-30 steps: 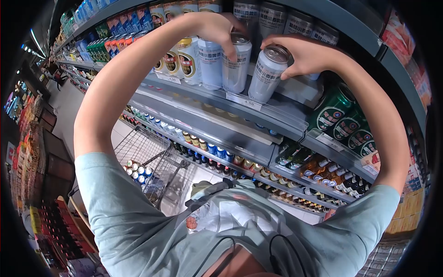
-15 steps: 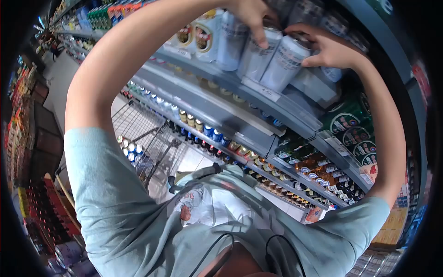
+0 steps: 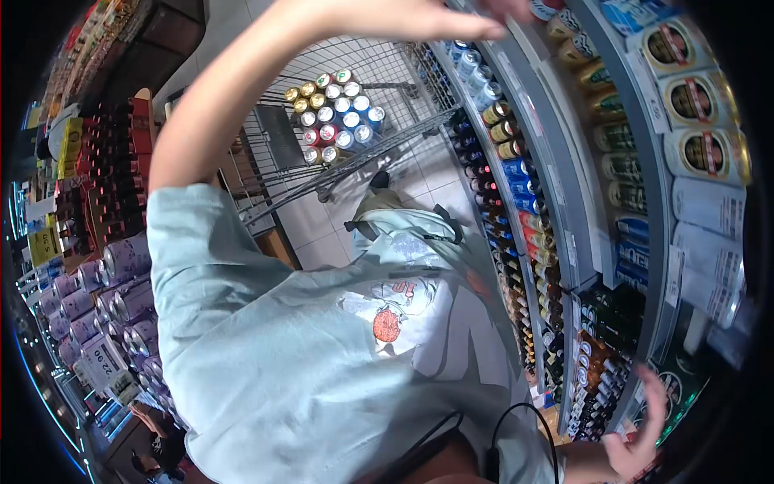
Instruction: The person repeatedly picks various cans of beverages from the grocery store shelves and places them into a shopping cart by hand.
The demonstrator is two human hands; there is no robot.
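My left hand reaches across the top edge of the view, partly cut off, with its thumb stretched out and apart from the other fingers. Nothing shows in its grasp. Close by is the drinks shelf, with a red-and-white can just past the fingers. At lower right, my right hand has its fingers spread and holds nothing. It is beside the green packs on the shelf. White cans stand in a row on the upper shelf, next to cans with an oval label.
A wire shopping cart stands ahead on the tiled floor, holding several cans with gold, silver and red tops. Purple-white cans are stacked at left below red bottle crates. Another person appears at lower left.
Both hands have come away from the white cans on the upper shelf. The view has turned, bringing the cart further into sight. My right hand is now low at the right.
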